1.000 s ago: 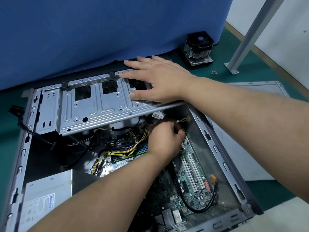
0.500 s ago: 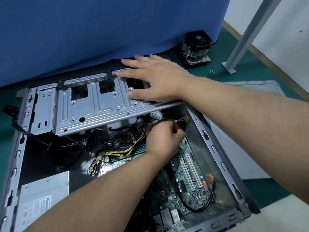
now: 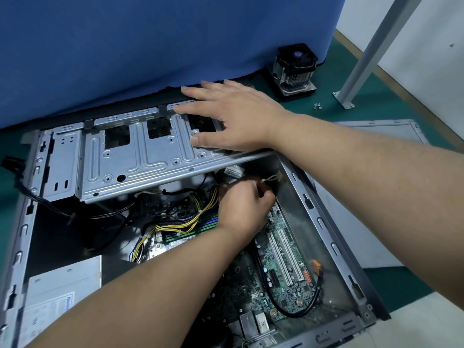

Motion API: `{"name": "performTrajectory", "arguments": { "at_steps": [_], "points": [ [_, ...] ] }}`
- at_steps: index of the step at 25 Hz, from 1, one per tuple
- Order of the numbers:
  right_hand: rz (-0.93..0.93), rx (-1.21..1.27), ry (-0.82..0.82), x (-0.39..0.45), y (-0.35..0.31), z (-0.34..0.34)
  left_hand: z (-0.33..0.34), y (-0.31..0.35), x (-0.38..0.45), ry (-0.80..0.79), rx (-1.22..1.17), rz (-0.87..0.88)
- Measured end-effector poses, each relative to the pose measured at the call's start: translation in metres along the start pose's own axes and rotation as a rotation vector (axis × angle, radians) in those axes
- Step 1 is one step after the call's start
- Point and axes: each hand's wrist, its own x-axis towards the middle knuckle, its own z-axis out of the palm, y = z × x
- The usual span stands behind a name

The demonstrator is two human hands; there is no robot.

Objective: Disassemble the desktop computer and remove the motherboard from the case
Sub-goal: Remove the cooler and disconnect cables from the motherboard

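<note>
Two hands are working: my right hand is pressing flat, fingers spread, on the grey steel drive cage at the open metal case's far edge; my left hand is curling around something hidden, probably a connector, above the green motherboard, which is lying on the case floor. Next, I judge, a straight unplugging pull.

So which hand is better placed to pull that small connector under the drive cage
Left. The left hand is already curled around something there, above the motherboard; what it grips is hidden. The right hand lies flat on the drive cage, probably steadying it.
</note>
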Motion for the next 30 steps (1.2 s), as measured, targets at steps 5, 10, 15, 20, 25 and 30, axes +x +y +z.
{"name": "performTrajectory", "arguments": {
  "at_steps": [5,10,15,20,25,30],
  "points": [
    [0.004,0.007,0.002,0.0008,0.0001,0.0005,-0.0014,-0.0026,-0.0013,-0.001,-0.008,0.035],
    [0.008,0.008,0.0,0.0009,0.0001,-0.0002,-0.0035,-0.0044,-0.002,0.002,-0.006,0.074],
    [0.007,0.008,0.006,-0.0005,-0.0007,-0.0001,0.0008,-0.0021,-0.0012,0.021,0.015,0.029],
    [0.016,0.016,0.007,-0.0001,-0.0018,-0.0003,0.0005,-0.0048,-0.001,0.01,-0.024,0.035],
    [0.021,0.024,0.01,-0.0005,-0.0014,-0.0007,-0.0014,-0.0062,-0.0026,0.0,-0.042,0.051],
    [0.033,0.017,0.001,-0.0013,-0.002,-0.0019,-0.0033,0.0033,0.0018,0.054,-0.128,-0.074]
  ]
}}
